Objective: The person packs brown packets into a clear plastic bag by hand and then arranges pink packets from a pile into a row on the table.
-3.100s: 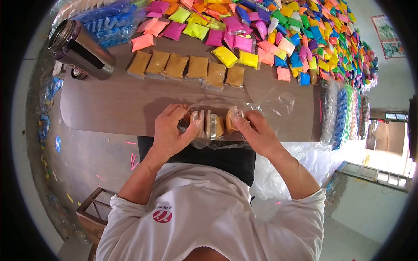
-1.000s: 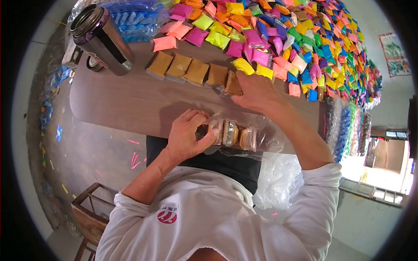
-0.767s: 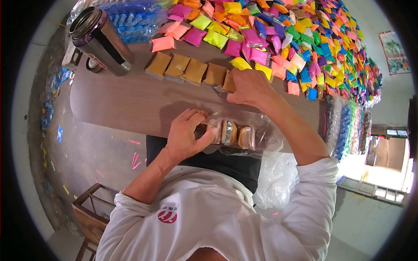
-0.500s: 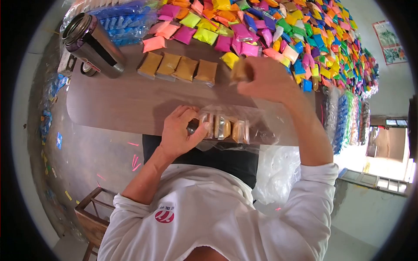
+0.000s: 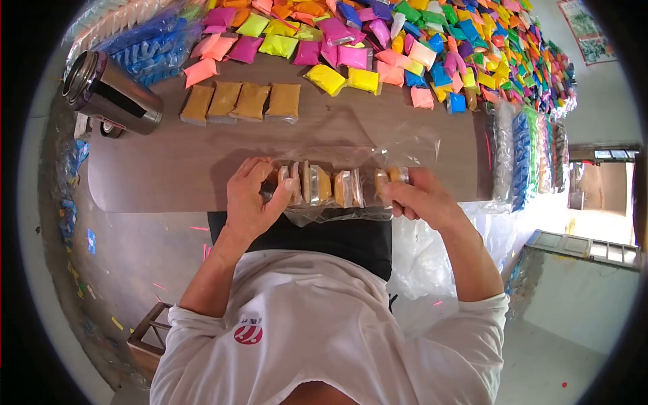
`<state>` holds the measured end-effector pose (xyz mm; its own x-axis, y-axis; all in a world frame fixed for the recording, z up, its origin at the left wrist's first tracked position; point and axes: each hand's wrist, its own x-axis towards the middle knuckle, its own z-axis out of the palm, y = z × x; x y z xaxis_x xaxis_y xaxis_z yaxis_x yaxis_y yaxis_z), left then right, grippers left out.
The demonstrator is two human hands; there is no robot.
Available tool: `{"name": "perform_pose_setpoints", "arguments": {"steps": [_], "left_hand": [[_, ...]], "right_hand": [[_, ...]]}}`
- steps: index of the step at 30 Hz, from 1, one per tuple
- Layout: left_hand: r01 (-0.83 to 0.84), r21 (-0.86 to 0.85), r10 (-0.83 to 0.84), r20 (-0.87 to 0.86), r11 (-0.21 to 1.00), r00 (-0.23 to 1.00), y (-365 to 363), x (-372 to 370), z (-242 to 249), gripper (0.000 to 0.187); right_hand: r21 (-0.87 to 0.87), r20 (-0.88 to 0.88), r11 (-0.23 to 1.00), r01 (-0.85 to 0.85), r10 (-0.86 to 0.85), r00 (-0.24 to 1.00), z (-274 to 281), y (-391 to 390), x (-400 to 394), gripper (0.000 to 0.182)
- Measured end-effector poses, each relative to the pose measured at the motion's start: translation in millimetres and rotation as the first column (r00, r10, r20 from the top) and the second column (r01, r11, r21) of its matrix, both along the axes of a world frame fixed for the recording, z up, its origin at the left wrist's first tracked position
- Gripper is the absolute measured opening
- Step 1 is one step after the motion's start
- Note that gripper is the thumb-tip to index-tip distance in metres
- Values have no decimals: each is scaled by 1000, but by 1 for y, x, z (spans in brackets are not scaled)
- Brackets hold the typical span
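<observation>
On the table's near edge lies a clear plastic bag with a row of brown packets standing on edge inside. My left hand is closed around the left end of this row, thumb toward me. At the right end, my right hand grips a brown packet between thumb and fingers, at the bag's opening. Another brown packet shows right beside those fingers. Farther back, several flat brown packets lie side by side.
A large heap of colourful packets covers the table's far side. An uncapped steel flask stands at the left, its lid beside it. Strips of bagged packets hang at the right end. A wooden stool is lower left.
My right hand has come down from over the table with a brown packet to the bag's right end. My left hand stays on the row. The view has shifted slightly.
</observation>
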<state>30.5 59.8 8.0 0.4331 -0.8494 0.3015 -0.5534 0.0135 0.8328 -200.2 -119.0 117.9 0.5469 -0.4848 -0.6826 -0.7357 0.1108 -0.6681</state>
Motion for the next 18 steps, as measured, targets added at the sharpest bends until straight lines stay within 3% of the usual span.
{"name": "perform_pose_setpoints", "arguments": {"steps": [4,7,12,13,16,18], "left_hand": [[-8,-43,8,-5,999,1000,-1,0,-3,31],[-7,-55,6,-17,998,1000,0,-1,-5,30],[-9,-33,8,-10,999,1000,0,1,-4,29],[-3,-35,3,-12,999,1000,0,1,-4,29],[8,-32,-8,17,999,1000,0,3,-3,29],[10,-28,-9,28,1000,1000,-1,3,-3,29]], "right_hand": [[-130,-219,971,-201,170,961,-21,-4,13,41],[-210,-235,868,-450,402,885,-14,-7,22,59],[-481,-448,622,-618,432,783,-13,0,15,67],[-532,-481,553,-641,426,767,-9,4,14,67],[-602,-397,606,-520,338,853,5,16,16,55],[-680,-289,573,-457,363,886,6,17,14,45]]}}
